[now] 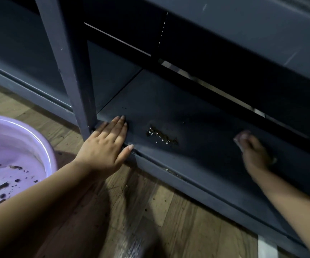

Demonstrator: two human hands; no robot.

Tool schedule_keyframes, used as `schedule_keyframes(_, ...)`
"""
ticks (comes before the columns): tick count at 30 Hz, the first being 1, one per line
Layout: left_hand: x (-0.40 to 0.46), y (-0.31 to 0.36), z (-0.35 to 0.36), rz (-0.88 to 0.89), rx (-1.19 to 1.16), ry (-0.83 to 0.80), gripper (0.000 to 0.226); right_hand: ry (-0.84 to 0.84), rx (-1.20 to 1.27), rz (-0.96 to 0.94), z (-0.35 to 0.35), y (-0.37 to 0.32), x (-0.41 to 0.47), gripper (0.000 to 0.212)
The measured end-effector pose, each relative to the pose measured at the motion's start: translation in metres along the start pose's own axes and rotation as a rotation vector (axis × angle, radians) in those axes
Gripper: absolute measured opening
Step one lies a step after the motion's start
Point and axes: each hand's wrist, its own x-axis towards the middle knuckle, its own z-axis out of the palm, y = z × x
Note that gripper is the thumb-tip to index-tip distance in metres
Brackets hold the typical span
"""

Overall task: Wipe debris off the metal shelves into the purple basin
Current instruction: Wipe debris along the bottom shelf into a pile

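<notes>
Two things fill most of the view: the dark metal shelf unit (187, 53) and the wooden floor (169, 216) it stands on. The bottom shelf (197, 116) is the one being worked, and its front lip runs diagonally from the upright post (72, 71) down toward the right. The purple basin (20, 146) sits on the floor left of that post, well apart from the shelf edge, with dark crumbs already lying in its bottom. A small patch of debris (161, 135), brown bits mixed with pale specks, lies on the shelf between the hands.

To do this step well, I judge the sweep should run leftward in one low, flat pass, so the patch is gathered toward the front lip instead of being scattered. The basin would likely need to come under the lip first, or crumbs will drop to the floor, where some already lie.

The left hand (105, 144) rests flat on the shelf's front corner beside the post, fingers straight and together, thumb out along the lip, holding nothing. The right hand (254, 151) is blurred, reaching in palm down to the right of the patch; a pale cloth (241, 139) shows at its fingertips and it seems to press or grip it, though I cannot tell which.
</notes>
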Motion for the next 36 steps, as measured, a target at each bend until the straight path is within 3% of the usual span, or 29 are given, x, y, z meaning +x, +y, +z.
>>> schedule_keyframes(2,0.001,0.002,-0.001,-0.010,0.011,0.008,0.079,-0.018,-0.103,-0.143,0.026,-0.010,0.005,0.068)
schedule_keyframes(5,0.002,0.006,-0.001,-0.024,0.024,0.008,0.078,-0.094,-0.175,-0.358,0.072,-0.029,-0.003,0.039)
schedule_keyframes(9,0.001,0.008,-0.002,-0.039,0.032,-0.008,0.078,-0.189,-0.145,-0.584,0.110,-0.094,-0.055,0.033)
schedule_keyframes(12,0.001,0.010,-0.003,-0.048,0.010,-0.023,0.080,-0.301,-0.127,-0.550,0.122,-0.104,-0.059,0.039)
schedule_keyframes(14,0.001,0.009,-0.004,-0.042,0.028,-0.025,0.081,-0.367,0.054,-0.559,0.114,-0.107,-0.058,0.031)
schedule_keyframes(17,0.000,0.007,-0.005,-0.013,0.091,-0.020,0.076,-0.290,0.238,-0.520,0.089,-0.098,-0.038,0.024)
schedule_keyframes(20,-0.003,0.005,-0.005,0.021,0.084,-0.019,0.077,-0.140,0.210,-0.440,0.060,-0.079,-0.007,0.024)
schedule_keyframes(22,-0.006,0.002,-0.005,0.023,0.075,-0.016,0.078,-0.187,0.216,-0.341,0.049,-0.061,0.010,0.028)
schedule_keyframes(24,-0.008,0.000,-0.004,0.024,0.075,-0.017,0.077,-0.243,0.065,-0.293,0.050,-0.044,0.018,0.043)
schedule_keyframes(27,-0.010,-0.001,-0.003,0.023,0.063,-0.016,0.076,-0.156,-0.213,-0.434,0.063,-0.033,0.024,0.066)
schedule_keyframes(33,-0.010,0.002,-0.004,-0.001,0.035,-0.001,0.075,-0.184,-0.196,-0.590,0.101,-0.075,-0.001,0.058)
schedule_keyframes(36,-0.011,0.003,-0.006,-0.007,0.037,-0.006,0.073,-0.307,-0.126,-0.701,0.128,-0.100,-0.019,0.048)
